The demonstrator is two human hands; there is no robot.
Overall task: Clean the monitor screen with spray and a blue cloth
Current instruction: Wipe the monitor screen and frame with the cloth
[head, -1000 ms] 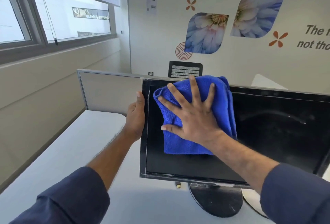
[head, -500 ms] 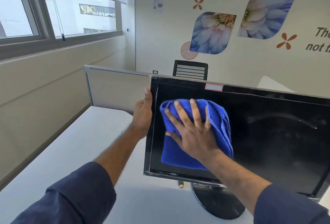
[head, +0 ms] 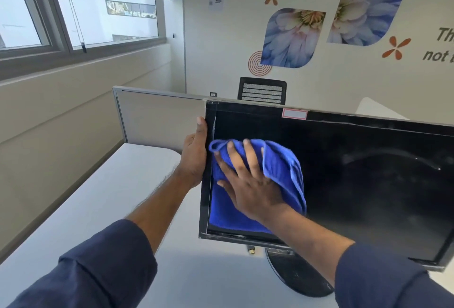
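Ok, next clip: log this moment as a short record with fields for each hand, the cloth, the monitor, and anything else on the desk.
left hand: grips the monitor's left edge, thumb along the front of the bezel
right hand: fingers spread flat, presses the blue cloth against the screen
blue cloth: bunched, on the left part of the screen
monitor: dark, faint smear at right, label on the top bezel
stand base: round, black, on the white desk
spray: not in view
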